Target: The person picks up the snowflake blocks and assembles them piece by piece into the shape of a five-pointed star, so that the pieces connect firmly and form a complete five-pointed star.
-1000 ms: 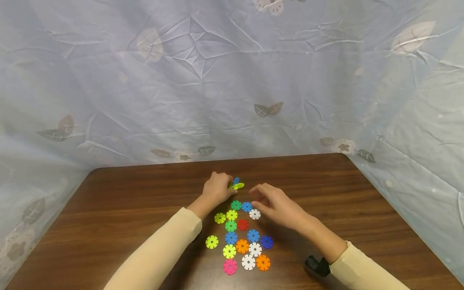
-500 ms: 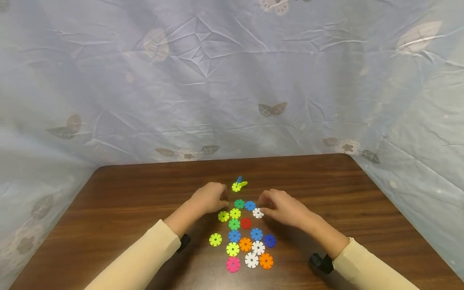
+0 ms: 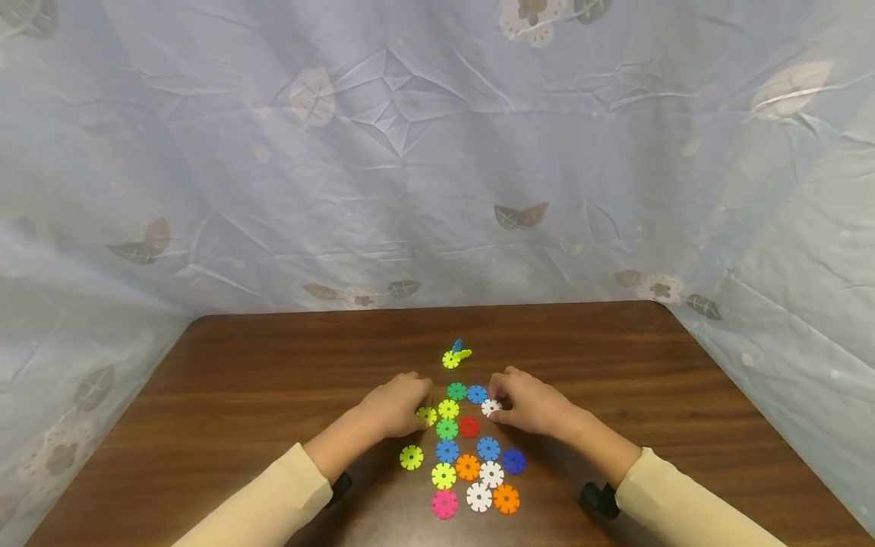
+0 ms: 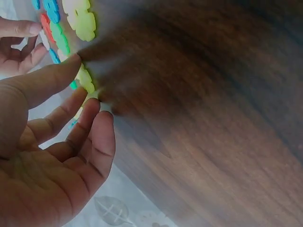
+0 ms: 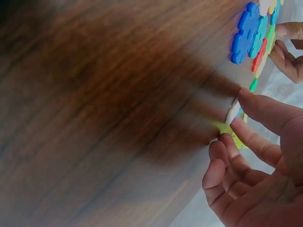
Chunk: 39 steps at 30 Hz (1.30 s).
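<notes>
My left hand (image 3: 399, 406) is at the left of the group of discs, thumb and index finger on opposite edges of a yellow notched plastic disc (image 3: 427, 415). In the left wrist view that yellow disc shows low on the tabletop, between the two fingertips. On the other side, my right hand (image 3: 532, 400) pinches a white notched disc (image 3: 491, 408) by its edges; the right wrist view shows its thin rim between thumb and index finger. Close by lie a blue disc (image 3: 477, 394), a green disc (image 3: 456, 391), another yellow disc (image 3: 448, 409) and a red disc (image 3: 468, 427).
Behind the hands stands a joined piece (image 3: 452, 358) of yellow and blue discs. Nearer me lie several flat discs, among them a pink disc (image 3: 444, 504), an orange disc (image 3: 506, 499) and a dark blue disc (image 3: 513, 461). A patterned cloth (image 3: 437, 190) hangs behind the wooden table (image 3: 273, 357).
My left hand has left the joined yellow and blue piece and come nearer, down to the yellow disc. My right hand has lowered onto the white disc.
</notes>
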### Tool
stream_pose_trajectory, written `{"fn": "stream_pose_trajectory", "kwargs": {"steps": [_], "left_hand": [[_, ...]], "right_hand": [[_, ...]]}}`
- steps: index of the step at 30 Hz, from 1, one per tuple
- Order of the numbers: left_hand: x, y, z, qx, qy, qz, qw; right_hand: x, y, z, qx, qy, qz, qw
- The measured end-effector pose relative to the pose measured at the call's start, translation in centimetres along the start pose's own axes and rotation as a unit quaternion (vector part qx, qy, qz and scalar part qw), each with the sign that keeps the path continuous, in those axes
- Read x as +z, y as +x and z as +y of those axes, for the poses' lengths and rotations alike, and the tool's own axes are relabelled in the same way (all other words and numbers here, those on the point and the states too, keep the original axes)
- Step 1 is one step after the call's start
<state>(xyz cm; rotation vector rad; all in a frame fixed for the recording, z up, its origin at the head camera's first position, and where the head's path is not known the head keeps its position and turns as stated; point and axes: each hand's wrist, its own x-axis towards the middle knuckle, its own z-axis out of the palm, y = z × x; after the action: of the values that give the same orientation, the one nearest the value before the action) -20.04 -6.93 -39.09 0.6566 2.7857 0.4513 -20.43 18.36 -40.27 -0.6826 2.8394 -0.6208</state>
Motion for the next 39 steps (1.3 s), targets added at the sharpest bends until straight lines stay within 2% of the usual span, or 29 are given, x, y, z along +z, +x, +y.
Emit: {"fn": "stream_pose_trajectory", "kwargs": {"steps": [6, 11, 13, 16, 20, 25, 32, 39], "left_hand": [[0.2, 0.1, -0.8, 0.011, -0.069, 0.005, 0.9976], [0.0, 0.1, -1.5, 0.046, -0.144, 0.041, 0.9876], [-0.2, 0.1, -1.8, 0.056, -0.177, 0.054, 0.9811], [-0.2, -0.2, -1.8, 0.055, -0.238, 0.054, 0.9681], [-0.3, -0.6, -1.2, 0.048, -0.324, 0.036, 0.9440], [-0.5, -1.2, -0.2, 0.053, -0.386, 0.018, 0.9207], [-0.4, -1.6, 0.5, 0.045, -0.413, 0.009, 0.9096], [-0.4, -1.9, 0.5, 0.045, -0.456, -0.005, 0.8891]], "right_hand": [[0.1, 0.2, 0.2, -0.016, 0.029, 0.000, 0.9995], [-0.1, 0.1, 0.4, -0.059, 0.067, 0.021, 0.9958], [-0.1, 0.1, 0.5, -0.081, 0.072, 0.038, 0.9934], [-0.1, 0.0, 0.6, -0.107, 0.079, 0.071, 0.9885], [-0.1, -0.2, -0.1, -0.131, 0.115, 0.115, 0.9779], [-0.3, -0.5, -1.2, -0.147, 0.172, 0.137, 0.9645], [-0.4, -0.8, -2.0, -0.169, 0.212, 0.123, 0.9545], [-0.5, -0.8, -2.2, -0.211, 0.210, 0.134, 0.9453]]}}
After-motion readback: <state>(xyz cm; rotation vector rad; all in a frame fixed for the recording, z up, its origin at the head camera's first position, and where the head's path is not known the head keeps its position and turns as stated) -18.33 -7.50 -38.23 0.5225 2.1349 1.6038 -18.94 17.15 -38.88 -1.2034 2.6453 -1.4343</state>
